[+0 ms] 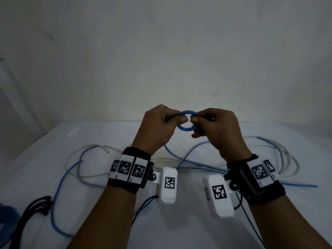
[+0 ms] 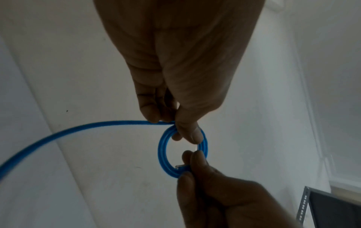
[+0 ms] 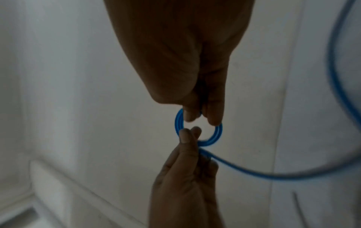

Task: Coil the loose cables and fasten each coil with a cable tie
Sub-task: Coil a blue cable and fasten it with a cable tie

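I hold a small coil of blue cable (image 1: 186, 129) in the air above the white table (image 1: 100, 135). My left hand (image 1: 181, 119) pinches its left side with thumb and fingers. The opposite side is pinched by my right hand (image 1: 195, 121). In the left wrist view the coil (image 2: 163, 151) shows a few turns. There my left hand (image 2: 185, 135) grips the top, and a clear plug (image 2: 180, 166) sits at my right fingertips. From the right wrist view my right hand (image 3: 203, 118) holds the coil (image 3: 217, 134), and the cable's free length trails away to the table.
Loose blue cable (image 1: 59, 186) and pale grey cable (image 1: 287, 159) lie tangled across the table. A bunch of black cable ties (image 1: 38, 205) lies at the near left, beside a blue bundle (image 1: 7, 220) at the edge. A plain wall stands behind.
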